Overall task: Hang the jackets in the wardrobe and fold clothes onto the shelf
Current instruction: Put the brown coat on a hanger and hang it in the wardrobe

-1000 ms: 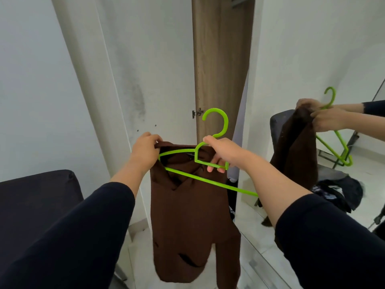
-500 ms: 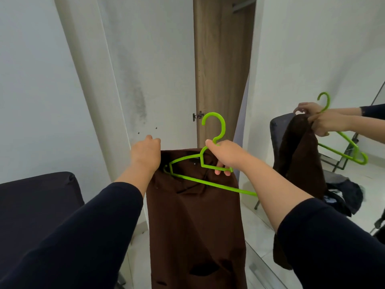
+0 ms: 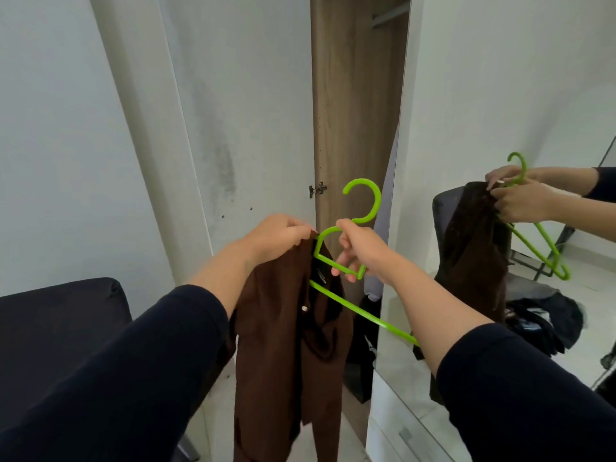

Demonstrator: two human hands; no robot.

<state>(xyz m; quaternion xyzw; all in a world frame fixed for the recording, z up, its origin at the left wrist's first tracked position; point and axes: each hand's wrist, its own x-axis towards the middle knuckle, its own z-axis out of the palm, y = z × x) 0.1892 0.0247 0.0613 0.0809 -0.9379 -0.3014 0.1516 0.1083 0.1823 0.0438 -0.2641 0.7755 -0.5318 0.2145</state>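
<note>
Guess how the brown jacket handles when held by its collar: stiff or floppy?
Likely floppy: the brown jacket hangs in folds from the left hand. Probably light; a pinch carries it. It may slip off the tilted green hanger.

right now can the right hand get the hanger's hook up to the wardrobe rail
Probably yes. The right hand grips the green hanger by its neck, hook free and upright, and the gap to the rail looks open. But the brown jacket sits only partly on the hanger.
</note>
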